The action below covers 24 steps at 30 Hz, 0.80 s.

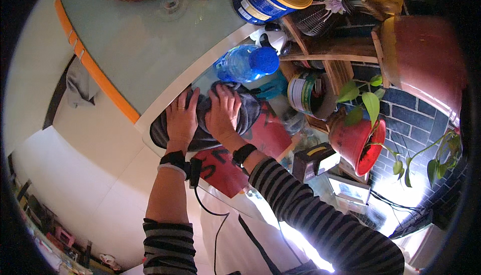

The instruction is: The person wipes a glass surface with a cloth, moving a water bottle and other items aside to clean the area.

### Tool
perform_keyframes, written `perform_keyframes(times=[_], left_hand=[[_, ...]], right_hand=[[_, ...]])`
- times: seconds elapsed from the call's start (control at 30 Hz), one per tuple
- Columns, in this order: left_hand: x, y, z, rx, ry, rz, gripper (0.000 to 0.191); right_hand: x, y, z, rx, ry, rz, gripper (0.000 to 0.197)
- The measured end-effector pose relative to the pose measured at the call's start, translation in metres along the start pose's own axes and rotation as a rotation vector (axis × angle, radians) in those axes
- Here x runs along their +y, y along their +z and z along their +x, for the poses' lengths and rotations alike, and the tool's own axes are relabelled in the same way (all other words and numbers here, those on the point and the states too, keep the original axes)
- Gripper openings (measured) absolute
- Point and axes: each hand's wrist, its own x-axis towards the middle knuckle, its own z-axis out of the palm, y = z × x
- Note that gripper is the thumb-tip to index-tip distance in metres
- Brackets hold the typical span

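A dark grey striped cloth, bunched and folded, lies on the glass-topped table before me. My left hand rests on its left part, back of the hand up, with a ring on one finger. Whether those fingers pinch the fabric is hidden. Close beside it, my right hand has its fingers curled over a raised fold of the cloth. Red paper with black lettering sticks out from beneath the cloth. Just beyond my right hand is a blue-capped plastic bottle.
Past the cloth stands a pale green tabletop with an orange edge strip, bearing a glass goblet and a blue tub. Along the right are a green-labelled can, a red plant pot, a dark box and wooden shelving.
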Motion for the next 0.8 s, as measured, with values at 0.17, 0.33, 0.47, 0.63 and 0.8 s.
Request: perform_keyframes(times=[0.17, 0.33, 0.47, 0.63, 0.8], left_hand=[[0.002, 0.0, 0.004, 0.001, -0.008, -0.041, 0.066], [-0.001, -0.004, 0.007, 0.035, -0.07, -0.015, 0.062], [0.003, -0.005, 0.01, 0.071, -0.061, 0.005, 0.052], [-0.001, -0.003, -0.002, 0.107, -0.021, -0.005, 0.047], [0.002, 0.0, 0.007, 0.156, 0.004, 0.026, 0.047]], right_hand=[[0.014, 0.007, 0.004, -0.007, -0.355, 0.042, 0.042], [0.017, 0.0, 0.031, -0.101, -0.449, 0.328, 0.044], [0.023, -0.009, 0.014, -0.086, -0.392, 0.222, 0.042], [0.042, -0.019, -0.02, -0.067, -0.152, 0.214, 0.041], [0.04, -0.015, 0.012, 0.02, 0.071, -0.017, 0.045]])
